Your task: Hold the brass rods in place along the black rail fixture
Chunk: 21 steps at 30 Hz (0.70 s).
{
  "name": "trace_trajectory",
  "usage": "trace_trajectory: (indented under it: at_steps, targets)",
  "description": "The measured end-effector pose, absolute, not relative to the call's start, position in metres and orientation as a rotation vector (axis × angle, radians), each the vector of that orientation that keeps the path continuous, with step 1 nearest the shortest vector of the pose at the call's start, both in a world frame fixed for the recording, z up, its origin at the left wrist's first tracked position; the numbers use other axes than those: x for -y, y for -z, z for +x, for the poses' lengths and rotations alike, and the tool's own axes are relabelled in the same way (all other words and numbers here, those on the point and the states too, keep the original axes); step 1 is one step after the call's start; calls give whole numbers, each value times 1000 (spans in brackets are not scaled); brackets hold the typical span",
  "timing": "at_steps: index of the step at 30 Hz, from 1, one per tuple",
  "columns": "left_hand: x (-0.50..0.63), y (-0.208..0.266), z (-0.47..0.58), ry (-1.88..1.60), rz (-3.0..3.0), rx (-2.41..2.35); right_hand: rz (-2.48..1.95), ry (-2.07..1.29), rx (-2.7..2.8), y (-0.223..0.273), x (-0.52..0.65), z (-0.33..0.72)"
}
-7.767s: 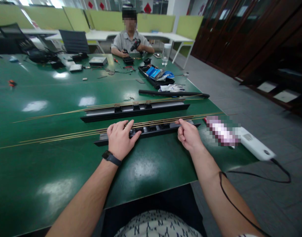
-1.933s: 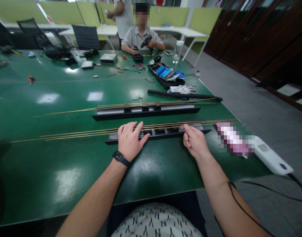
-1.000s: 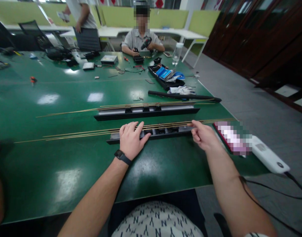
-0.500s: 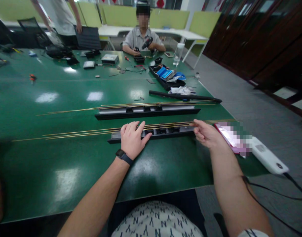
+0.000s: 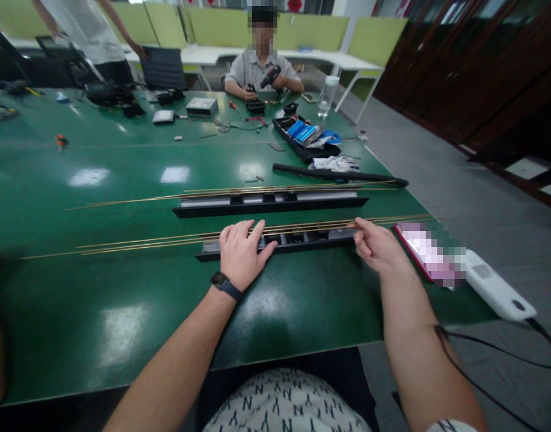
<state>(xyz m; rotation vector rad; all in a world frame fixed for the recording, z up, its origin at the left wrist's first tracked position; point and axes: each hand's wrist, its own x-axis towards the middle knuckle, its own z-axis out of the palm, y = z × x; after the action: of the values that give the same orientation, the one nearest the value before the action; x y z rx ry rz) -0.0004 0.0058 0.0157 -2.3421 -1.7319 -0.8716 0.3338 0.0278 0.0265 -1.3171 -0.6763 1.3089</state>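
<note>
Where brass-coloured rods (image 5: 311, 227) lie along the near black channel (image 5: 316, 244) on the tabletop (image 5: 302, 306), left hand (image 5: 242, 255) rests across both, grip spread; right hand (image 5: 375, 245) at the rods, whether its grip is closed, I cannot tell. Beyond: second channel (image 5: 270, 207).

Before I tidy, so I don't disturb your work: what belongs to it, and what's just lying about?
Work, seemingly:
near black rail
gold-coloured rods over it
far black rail, perhaps

Lying about, probably:
white gloves
clear bottle
grey box
</note>
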Motion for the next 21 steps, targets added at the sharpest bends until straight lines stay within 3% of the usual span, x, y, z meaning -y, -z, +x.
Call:
trace_trajectory:
  at_steps: [21]
  targets:
    - [-5, -17, 0, 857, -2342, 1729, -1539, -1199, 895, -24, -15, 327]
